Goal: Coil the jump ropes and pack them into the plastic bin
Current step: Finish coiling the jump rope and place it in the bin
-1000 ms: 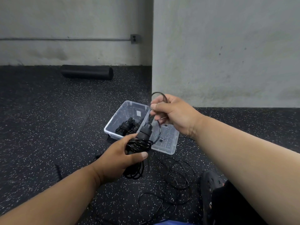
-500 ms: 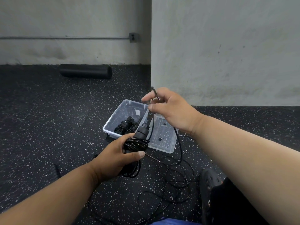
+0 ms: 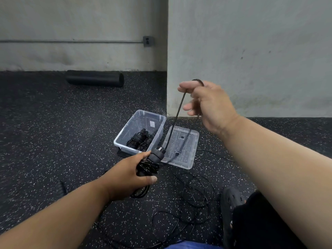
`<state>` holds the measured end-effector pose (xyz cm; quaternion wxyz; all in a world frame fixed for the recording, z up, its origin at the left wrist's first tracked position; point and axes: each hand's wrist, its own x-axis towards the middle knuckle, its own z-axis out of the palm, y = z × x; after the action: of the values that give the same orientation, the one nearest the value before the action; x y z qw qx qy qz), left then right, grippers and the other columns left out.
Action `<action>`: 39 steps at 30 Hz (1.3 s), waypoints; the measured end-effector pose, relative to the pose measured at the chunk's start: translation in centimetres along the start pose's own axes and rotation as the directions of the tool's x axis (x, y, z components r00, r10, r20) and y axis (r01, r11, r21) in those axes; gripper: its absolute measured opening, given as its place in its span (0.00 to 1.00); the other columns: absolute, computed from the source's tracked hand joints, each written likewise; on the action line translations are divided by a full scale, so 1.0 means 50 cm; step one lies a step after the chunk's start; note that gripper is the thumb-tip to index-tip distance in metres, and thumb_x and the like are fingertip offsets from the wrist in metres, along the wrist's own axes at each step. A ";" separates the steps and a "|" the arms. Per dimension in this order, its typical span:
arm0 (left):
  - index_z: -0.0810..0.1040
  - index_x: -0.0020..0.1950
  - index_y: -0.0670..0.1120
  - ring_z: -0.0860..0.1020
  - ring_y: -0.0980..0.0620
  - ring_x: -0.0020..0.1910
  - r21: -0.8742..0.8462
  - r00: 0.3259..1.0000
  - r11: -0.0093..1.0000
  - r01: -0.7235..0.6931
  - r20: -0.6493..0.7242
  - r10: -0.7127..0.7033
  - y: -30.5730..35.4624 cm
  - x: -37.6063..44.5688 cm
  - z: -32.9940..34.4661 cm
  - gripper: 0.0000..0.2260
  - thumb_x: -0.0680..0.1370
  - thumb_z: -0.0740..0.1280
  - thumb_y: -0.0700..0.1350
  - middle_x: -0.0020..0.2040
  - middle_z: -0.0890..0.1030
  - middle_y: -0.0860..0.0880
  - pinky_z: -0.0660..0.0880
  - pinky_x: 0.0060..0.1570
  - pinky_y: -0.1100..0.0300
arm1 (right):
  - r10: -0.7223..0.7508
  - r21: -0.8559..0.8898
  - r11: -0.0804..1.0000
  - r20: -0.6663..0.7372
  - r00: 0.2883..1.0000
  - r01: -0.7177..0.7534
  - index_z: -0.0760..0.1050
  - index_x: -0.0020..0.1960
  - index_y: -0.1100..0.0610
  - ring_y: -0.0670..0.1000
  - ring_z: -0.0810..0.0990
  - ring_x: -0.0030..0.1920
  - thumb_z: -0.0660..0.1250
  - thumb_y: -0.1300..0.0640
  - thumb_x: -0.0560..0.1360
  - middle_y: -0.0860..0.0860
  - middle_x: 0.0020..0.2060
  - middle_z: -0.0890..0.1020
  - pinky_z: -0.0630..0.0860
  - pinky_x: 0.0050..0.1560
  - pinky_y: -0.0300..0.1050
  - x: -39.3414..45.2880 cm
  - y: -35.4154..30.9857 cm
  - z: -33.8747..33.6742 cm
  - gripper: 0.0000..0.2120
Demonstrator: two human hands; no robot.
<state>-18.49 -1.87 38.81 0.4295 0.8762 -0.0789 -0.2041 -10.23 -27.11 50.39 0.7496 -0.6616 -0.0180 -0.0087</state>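
The jump rope (image 3: 177, 118) runs as a taut black line from lower left to upper right, its long axis steeply tilted, rising from the handle (image 3: 157, 154) up to the raised right hand (image 3: 209, 103). The handle points up and to the right, toward the lid (image 3: 186, 159). The left hand (image 3: 129, 176) grips the handle with fingers and thumb curled round it and round a bundle of glossy black coils (image 3: 148, 167) wound on it; a few loops hang below the palm. The right hand pinches the rope between thumb and forefinger, the cord looping over the top of the hand, the other fingers loosely bent and blurred. The rest of the thin black cord lies in loose overlapping rings (image 3: 194, 191) on the speckled floor (image 3: 53, 123), near a black shoe (image 3: 231, 203). The clear plastic bin (image 3: 125, 135) stands on the floor just beyond the left hand, with coiled black ropes (image 3: 142, 141) already inside, and the clear lid lies flat beside it.
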 end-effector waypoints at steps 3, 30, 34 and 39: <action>0.65 0.81 0.58 0.83 0.67 0.49 -0.002 0.999 0.999 0.035 -0.024 -0.035 -0.004 0.005 -0.006 0.39 0.74 0.80 0.53 0.54 0.84 0.58 0.81 0.49 0.64 | -0.106 0.007 0.994 -0.038 0.994 0.107 0.84 0.44 0.60 0.49 0.67 0.23 0.65 0.61 0.73 0.59 0.45 0.88 0.67 0.25 0.40 0.004 -0.008 -0.005 0.08; 0.79 0.65 0.45 0.85 0.40 0.50 -0.534 0.964 0.803 0.263 0.181 -0.196 -0.001 0.002 -0.012 0.25 0.70 0.79 0.47 0.54 0.86 0.37 0.83 0.46 0.47 | -0.199 0.028 0.978 0.426 0.883 0.207 0.77 0.39 0.59 0.46 0.58 0.21 0.56 0.65 0.72 0.60 0.44 0.88 0.50 0.25 0.51 -0.037 -0.075 0.043 0.11; 0.73 0.73 0.60 0.85 0.53 0.54 -0.117 0.974 0.989 0.092 0.218 -0.065 0.020 -0.009 0.011 0.30 0.74 0.80 0.47 0.58 0.85 0.53 0.83 0.54 0.54 | -0.160 -0.017 0.982 0.472 0.867 0.190 0.79 0.40 0.58 0.47 0.59 0.23 0.57 0.65 0.73 0.58 0.45 0.88 0.51 0.26 0.50 -0.035 -0.049 0.053 0.13; 0.72 0.70 0.64 0.80 0.61 0.57 0.128 0.911 0.945 -0.302 0.330 0.246 0.082 -0.034 0.051 0.30 0.73 0.79 0.45 0.59 0.81 0.61 0.80 0.58 0.57 | 0.011 -0.068 0.998 0.285 0.958 0.009 0.78 0.42 0.62 0.43 0.64 0.21 0.53 0.68 0.79 0.63 0.44 0.86 0.53 0.26 0.44 -0.010 -0.004 0.052 0.16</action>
<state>-20.99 -5.71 41.10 0.3570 0.8478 -0.2855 -0.2688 -10.78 -24.54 50.89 0.7162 -0.6811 -0.1253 0.0864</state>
